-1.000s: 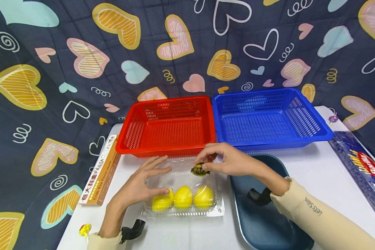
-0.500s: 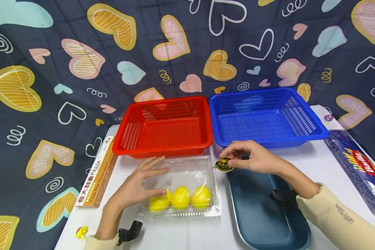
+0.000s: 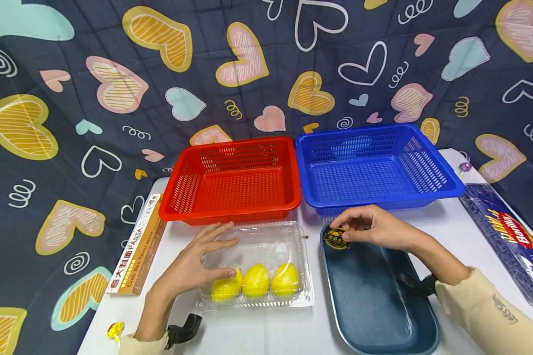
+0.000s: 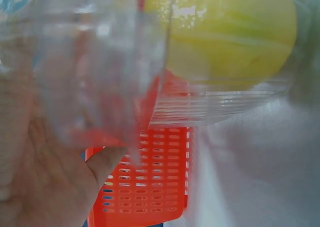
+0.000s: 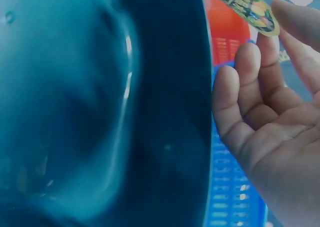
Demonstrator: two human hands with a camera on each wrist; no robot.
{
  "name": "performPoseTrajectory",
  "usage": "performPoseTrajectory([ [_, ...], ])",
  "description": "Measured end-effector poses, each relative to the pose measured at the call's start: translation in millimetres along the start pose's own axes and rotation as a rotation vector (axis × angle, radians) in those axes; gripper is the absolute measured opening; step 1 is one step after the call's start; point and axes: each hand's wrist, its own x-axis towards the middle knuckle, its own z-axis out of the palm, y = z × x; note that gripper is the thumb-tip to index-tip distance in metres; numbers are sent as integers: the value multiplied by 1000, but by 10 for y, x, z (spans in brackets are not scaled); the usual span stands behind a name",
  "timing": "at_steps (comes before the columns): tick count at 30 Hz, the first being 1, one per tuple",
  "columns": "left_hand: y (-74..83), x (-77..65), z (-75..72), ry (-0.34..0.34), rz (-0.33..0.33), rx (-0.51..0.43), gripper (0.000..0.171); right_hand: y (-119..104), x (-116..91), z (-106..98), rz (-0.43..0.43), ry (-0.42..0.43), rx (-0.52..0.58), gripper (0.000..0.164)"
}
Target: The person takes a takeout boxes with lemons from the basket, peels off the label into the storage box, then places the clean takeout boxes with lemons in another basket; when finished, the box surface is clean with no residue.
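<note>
A clear plastic clamshell box (image 3: 266,235) lies on the white table with three yellow, rounded fruits (image 3: 256,280) in its front part. My left hand (image 3: 195,261) rests at the box's left side, fingers spread over the lid and thumb near the leftmost fruit. Between thumb and fingertips, my right hand (image 3: 379,229) pinches a round black-and-gold label (image 3: 336,238). It holds the label above the far left corner of a dark blue-grey tub (image 3: 368,296). The right wrist view shows the label (image 5: 250,9) tilted at the fingertips, with the other fingers curled loosely.
Behind the box stand a red basket (image 3: 244,217) and a blue basket (image 3: 382,201), side by side. A pasta box (image 3: 135,246) lies left, a Barilla packet (image 3: 511,241) right. Lollipops lie at front left (image 3: 115,330) and far right (image 3: 465,167).
My right hand has moved right with the label, from over the clamshell box to over the tub's far corner. The left hand stays on the box.
</note>
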Motion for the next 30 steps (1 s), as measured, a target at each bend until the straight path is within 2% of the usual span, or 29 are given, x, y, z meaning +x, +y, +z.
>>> performPoseTrajectory([
  [14, -1, 10, 1, -1, -15, 0, 69, 245, -64, 48, 89, -119, 15, 27],
  [21, -4, 6, 2, -2, -13, 1, 69, 258, -68, 72, 75, -117, -35, 27],
  [30, -4, 2, 2, -1, -13, 9, 68, 266, -90, 110, 54, -70, -158, 28],
])
